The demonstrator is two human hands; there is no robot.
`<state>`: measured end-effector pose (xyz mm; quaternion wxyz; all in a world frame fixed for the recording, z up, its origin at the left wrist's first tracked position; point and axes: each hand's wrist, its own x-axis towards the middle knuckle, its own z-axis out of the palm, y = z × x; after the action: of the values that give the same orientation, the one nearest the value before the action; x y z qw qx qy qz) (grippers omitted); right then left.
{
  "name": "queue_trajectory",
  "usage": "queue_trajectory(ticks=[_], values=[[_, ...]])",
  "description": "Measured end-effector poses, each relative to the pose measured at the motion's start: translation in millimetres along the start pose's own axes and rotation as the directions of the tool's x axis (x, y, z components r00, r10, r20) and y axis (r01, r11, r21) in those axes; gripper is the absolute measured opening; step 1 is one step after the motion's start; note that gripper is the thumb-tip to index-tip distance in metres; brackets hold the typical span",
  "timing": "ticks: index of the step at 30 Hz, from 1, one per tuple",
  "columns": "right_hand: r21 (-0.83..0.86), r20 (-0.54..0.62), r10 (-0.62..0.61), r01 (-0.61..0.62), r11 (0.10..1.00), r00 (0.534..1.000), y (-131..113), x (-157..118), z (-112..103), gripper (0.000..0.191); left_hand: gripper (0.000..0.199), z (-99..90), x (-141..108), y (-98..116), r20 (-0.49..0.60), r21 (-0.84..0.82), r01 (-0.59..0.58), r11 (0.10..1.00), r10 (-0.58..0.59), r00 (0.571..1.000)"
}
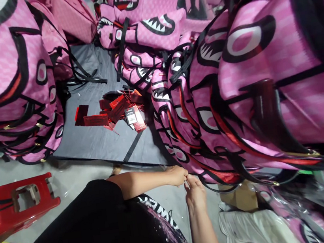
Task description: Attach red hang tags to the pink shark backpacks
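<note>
My left hand [176,175] reaches in from the left, its fingers pinched together. Its fingertips meet those of my right hand [195,192], which comes up from below with fingers bent inward. Whatever lies between the fingertips is too small to make out. Both hands are just below the lower edge of a stack of pink backpacks [206,119] with shark-mouth prints, black trim and red edging. A heap of red and black hang tags [117,108] lies on the grey-covered table beyond my hands, some with red strings and one with a white label.
More pink backpacks [0,75] are stacked on the left of the grey table [96,146], and others [152,27] at the back. A red stool [26,203] stands at lower left. A cardboard box [239,197] and plastic-wrapped goods sit on the floor at lower right.
</note>
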<state>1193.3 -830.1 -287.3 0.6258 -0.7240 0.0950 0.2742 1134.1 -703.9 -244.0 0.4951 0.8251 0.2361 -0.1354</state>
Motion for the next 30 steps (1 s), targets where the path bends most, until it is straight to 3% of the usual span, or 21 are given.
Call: queue_trajectory(ticks=[4, 8, 12, 16, 21, 30], values=[[0.003, -0.017, 0.012, -0.012, 1.0, 1.0, 0, -1, 3, 0.038, 0.022, -2.1, -3, 0, -0.043, 0.033, 0.025, 0.999, -0.024, 0.999], [-0.001, -0.045, 0.025, -0.025, 1.0, 0.999, 1, -1, 5, 0.039, 0.017, -8.8, -6, -2, 0.04, 0.039, -0.018, 0.999, 0.016, 0.999], [-0.014, -0.041, 0.045, -0.046, 0.999, 0.998, 3, -2, 6, 0.041, 0.026, -14.2, -7, 1, 0.022, 0.091, -0.009, 0.996, 0.007, 1.0], [-0.034, -0.021, 0.034, -0.035, 0.999, 0.999, 3, -2, 7, 0.04, 0.02, -16.0, -6, 4, 0.066, 0.104, -0.022, 0.994, 0.015, 0.998], [-0.028, -0.039, 0.042, -0.043, 0.999, 0.998, 0, -2, 8, 0.038, 0.029, -14.9, -6, 0, 0.023, 0.109, -0.027, 0.994, 0.025, 0.999], [-0.037, -0.068, 0.085, -0.088, 0.995, 0.994, -3, -3, 10, 0.032, 0.022, -20.4, -5, -4, 0.061, 0.101, -0.091, 0.991, 0.085, 0.995]])
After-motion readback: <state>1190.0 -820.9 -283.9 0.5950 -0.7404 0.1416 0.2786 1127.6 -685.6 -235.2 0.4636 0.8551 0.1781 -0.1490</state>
